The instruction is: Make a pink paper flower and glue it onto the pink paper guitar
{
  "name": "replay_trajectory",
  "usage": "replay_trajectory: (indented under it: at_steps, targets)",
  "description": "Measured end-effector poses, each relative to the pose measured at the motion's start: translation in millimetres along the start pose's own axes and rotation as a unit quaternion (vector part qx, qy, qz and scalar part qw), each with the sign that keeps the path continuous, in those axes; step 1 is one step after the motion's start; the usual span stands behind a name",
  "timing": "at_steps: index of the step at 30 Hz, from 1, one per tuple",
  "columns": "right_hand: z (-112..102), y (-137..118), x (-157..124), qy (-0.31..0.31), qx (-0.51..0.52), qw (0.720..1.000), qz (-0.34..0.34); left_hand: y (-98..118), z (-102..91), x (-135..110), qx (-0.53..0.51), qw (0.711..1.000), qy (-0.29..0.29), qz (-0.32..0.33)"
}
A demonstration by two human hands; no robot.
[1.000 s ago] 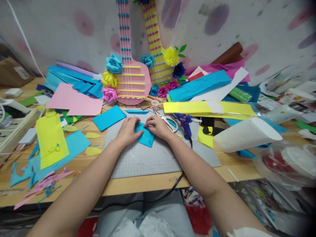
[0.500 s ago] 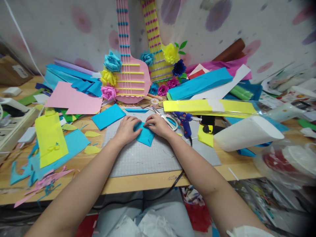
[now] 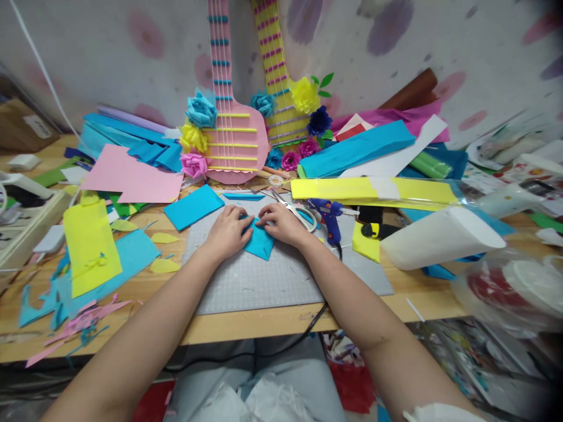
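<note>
A folded piece of blue paper (image 3: pixel 260 245) lies on the grey cutting mat (image 3: pixel 264 287), one corner pointing towards me. My left hand (image 3: pixel 229 230) grips its left edge, thumb and fingertips at the paper. From the other side my right hand (image 3: pixel 281 224) has its curled fingers on the upper right edge. The part of the paper under the fingers is hidden. Just right of my right hand lie white-handled scissors (image 3: pixel 308 218). A larger blue sheet (image 3: pixel 193 207) rests beyond my left hand, and a thin blue strip (image 3: pixel 243 197) sits at the mat's far edge.
A blue glue gun (image 3: pixel 331 217) with a black cable lies right of the scissors, near a white paper roll (image 3: pixel 440 239). Paper guitars, pink (image 3: pixel 240 140) and yellow (image 3: pixel 284 111), lean on the wall. Yellow crepe paper (image 3: pixel 91 249) and scraps (image 3: pixel 81 325) cover the left side.
My left hand has shifted very slightly along the blue paper's left edge. My right hand and the paper are almost where they were.
</note>
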State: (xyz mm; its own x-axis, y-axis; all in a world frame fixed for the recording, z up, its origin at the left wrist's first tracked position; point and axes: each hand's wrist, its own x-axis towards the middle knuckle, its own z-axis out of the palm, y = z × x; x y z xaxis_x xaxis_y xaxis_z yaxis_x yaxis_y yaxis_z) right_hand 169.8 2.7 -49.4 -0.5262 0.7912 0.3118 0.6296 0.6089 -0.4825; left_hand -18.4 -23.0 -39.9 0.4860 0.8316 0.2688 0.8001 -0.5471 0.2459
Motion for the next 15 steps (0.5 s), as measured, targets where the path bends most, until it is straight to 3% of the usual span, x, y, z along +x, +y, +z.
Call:
replay_trajectory:
  at_steps: [6,15]
  targets:
    - [-2.2,-0.6,-1.4,-0.013,-0.012,1.000,-0.006,2.5,-1.0,-1.5,-0.031,0.999,0.005,0.031]
    - [-6.7,-3.5,-3.3,-0.028,-0.017,0.999,-0.016,5.6,3.7,-5.2,0.000,0.998,-0.054,0.014]
